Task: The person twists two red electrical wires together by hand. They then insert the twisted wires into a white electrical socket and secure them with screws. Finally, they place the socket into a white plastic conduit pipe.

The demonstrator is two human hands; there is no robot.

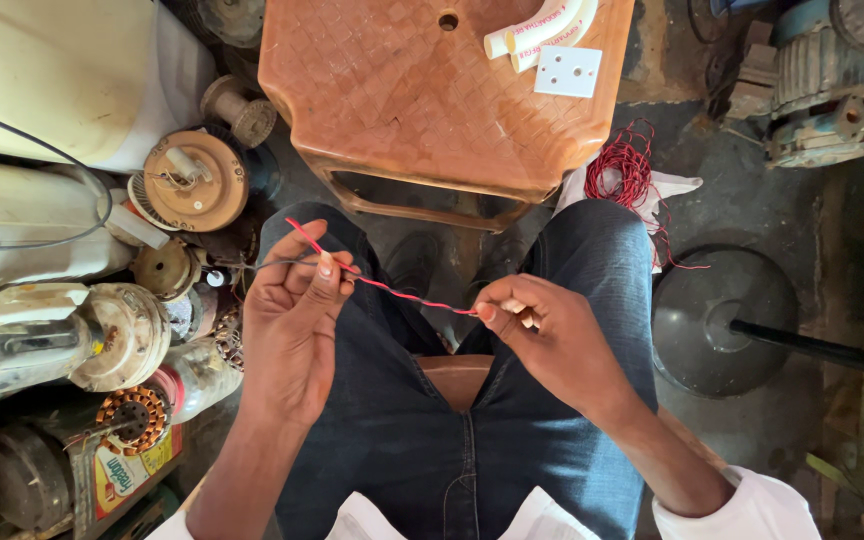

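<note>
A thin red wire twisted with a dark wire is stretched between my two hands above my lap in blue jeans. My left hand pinches its left end between thumb and fingers, where a red end and a grey end stick out. My right hand pinches the other end with closed fingers. A loose coil of the same red wire lies on the floor past my right knee, on a white cloth.
A brown plastic stool stands in front of my knees, bearing white pipe pieces and a white socket plate. Old motors and fan parts crowd the left. A round black fan base with a pole sits right.
</note>
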